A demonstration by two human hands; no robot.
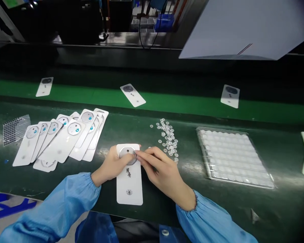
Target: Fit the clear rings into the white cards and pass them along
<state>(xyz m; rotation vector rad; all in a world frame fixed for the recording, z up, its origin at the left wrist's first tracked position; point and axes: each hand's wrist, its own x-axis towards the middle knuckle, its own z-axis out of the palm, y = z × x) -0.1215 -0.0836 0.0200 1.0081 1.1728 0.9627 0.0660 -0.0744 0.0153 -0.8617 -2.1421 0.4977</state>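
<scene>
A white card [129, 184] with black characters and a grey disc near its top stands in front of me at the bench's near edge. My left hand [116, 162] grips its upper left side, the thumb lying across the disc. At the disc's right edge, the thumb and forefinger of my right hand [162, 170] are pinched together; whatever they hold is too small to make out. Beyond that hand, small clear round pieces [169, 136] lie scattered. To the left, several similar white cards [63, 141] with blue marks on their discs overlap in a fanned pile.
A clear plastic tray [210, 175] of white round pieces lies at right. Single cards [133, 95] rest on the green strip [91, 92] behind. Patterned clear film [15, 129] sits at far left. A large white panel [243, 30] hangs over the back right.
</scene>
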